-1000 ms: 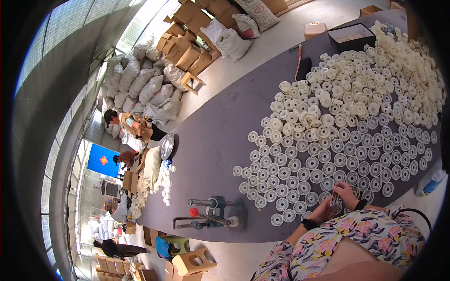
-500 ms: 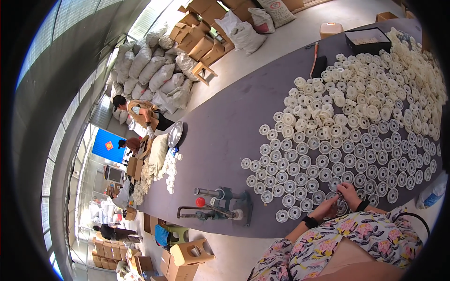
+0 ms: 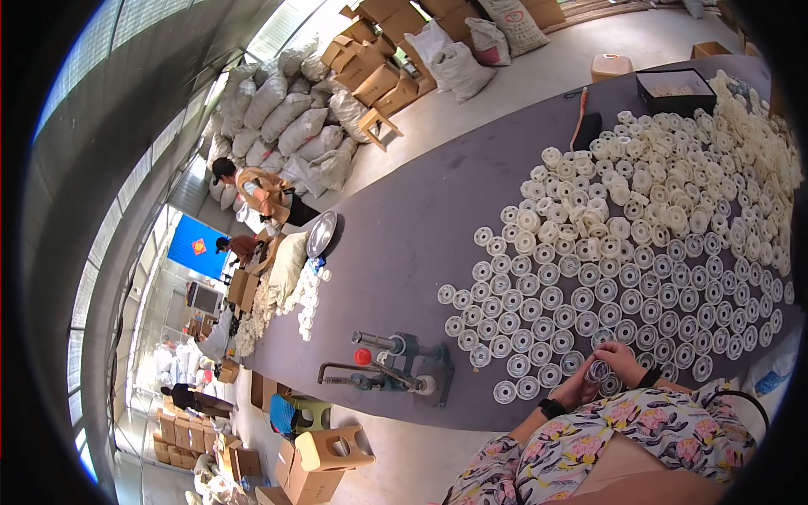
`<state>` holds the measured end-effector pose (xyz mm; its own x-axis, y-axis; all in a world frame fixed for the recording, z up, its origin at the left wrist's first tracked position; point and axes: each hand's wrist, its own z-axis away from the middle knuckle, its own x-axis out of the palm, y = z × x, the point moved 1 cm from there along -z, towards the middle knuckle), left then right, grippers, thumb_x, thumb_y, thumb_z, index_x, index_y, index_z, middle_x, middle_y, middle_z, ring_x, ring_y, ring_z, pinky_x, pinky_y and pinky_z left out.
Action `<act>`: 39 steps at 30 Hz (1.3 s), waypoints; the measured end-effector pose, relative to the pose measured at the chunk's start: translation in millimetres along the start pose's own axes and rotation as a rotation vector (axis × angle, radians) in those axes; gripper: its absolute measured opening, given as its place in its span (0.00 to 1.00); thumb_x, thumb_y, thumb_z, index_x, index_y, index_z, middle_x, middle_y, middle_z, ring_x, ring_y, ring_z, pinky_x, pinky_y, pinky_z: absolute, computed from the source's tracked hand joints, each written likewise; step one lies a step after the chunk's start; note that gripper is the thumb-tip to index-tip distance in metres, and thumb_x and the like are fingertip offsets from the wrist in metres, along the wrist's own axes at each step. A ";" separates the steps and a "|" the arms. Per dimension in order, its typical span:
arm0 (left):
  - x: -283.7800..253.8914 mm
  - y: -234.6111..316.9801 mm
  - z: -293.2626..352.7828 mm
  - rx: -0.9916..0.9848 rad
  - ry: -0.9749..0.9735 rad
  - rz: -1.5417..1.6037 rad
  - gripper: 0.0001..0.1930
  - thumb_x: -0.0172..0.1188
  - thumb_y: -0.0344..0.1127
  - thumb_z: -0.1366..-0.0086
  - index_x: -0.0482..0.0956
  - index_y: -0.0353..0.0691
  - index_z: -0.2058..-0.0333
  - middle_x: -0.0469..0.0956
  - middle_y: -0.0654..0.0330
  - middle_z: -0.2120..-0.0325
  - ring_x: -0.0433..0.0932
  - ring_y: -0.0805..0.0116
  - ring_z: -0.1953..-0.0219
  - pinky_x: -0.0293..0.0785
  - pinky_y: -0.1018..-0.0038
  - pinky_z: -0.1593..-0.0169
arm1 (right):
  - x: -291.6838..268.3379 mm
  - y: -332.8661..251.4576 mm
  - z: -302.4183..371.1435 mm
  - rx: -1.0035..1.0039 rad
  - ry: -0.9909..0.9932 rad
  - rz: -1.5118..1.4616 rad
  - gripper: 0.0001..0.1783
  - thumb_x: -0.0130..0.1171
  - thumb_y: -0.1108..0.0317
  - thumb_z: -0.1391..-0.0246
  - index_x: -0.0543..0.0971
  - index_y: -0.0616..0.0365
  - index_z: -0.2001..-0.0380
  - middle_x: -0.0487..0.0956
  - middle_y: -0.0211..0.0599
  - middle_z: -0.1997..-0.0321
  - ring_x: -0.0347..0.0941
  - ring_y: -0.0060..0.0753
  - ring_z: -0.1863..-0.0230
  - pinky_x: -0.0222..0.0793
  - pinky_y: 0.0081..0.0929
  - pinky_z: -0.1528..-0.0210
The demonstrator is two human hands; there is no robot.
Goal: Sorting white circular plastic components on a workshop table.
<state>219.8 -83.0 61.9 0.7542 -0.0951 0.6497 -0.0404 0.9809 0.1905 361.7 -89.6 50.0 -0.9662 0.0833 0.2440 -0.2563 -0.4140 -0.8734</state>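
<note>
My left hand (image 3: 574,392), with a dark band at the wrist, is closed around a round translucent plastic wheel (image 3: 599,371) near the table's front edge. My right hand (image 3: 621,362) comes in from the right, its bent fingers closed on the same wheel's far edge; the fingertips are partly hidden. Around both hands lie flat rows of similar plastic wheels (image 3: 581,299) with pale metallic-looking rings and dark centre holes. Behind those rows, a loose heap of cream-coloured plastic wheels (image 3: 665,160) spreads over the far right of the table.
On the grey table (image 3: 370,252) a green hand press (image 3: 396,366) with a red knob stands left of the wheels. A black tray (image 3: 676,91) and a metal basin (image 3: 321,234) sit farther off. Stools, cartons (image 3: 307,471), stacked sacks (image 3: 295,126) and several people are beyond.
My hands stay together over the near wheels, and the held wheel now shows its round face more plainly. The view has shifted slightly.
</note>
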 end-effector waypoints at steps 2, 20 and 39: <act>-3.7 -0.6 -0.2 0.017 -0.031 -0.054 0.26 0.37 0.67 0.44 0.67 0.49 0.79 0.61 0.70 0.92 0.55 0.81 0.93 0.44 0.86 0.90 | 5.7 -16.4 10.0 -0.089 0.042 0.145 0.08 0.52 0.68 0.53 0.74 0.63 0.75 0.73 0.28 0.78 0.67 0.16 0.74 0.61 0.16 0.71; 27.6 6.5 14.2 0.818 0.265 -1.050 0.27 0.57 0.42 0.46 0.61 0.37 0.50 0.69 0.54 0.62 0.70 0.73 0.67 0.68 0.76 0.64 | -20.1 6.9 7.1 0.194 0.052 -0.368 0.07 0.49 0.65 0.51 0.71 0.56 0.72 0.71 0.31 0.75 0.70 0.25 0.75 0.65 0.24 0.76; 3.7 -4.8 -14.3 0.341 0.111 -0.019 0.25 0.41 0.62 0.45 0.66 0.44 0.78 0.62 0.67 0.89 0.61 0.74 0.88 0.54 0.81 0.83 | -7.2 -5.1 27.9 -0.665 0.077 0.683 0.11 0.43 0.74 0.51 0.69 0.63 0.63 0.71 0.42 0.73 0.68 0.34 0.72 0.63 0.27 0.68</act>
<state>232.1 -85.7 52.9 0.8228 -0.0758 0.5633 -0.2277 0.8641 0.4489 370.7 -113.4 64.5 -0.9060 0.0830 -0.4150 0.4231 0.2023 -0.8832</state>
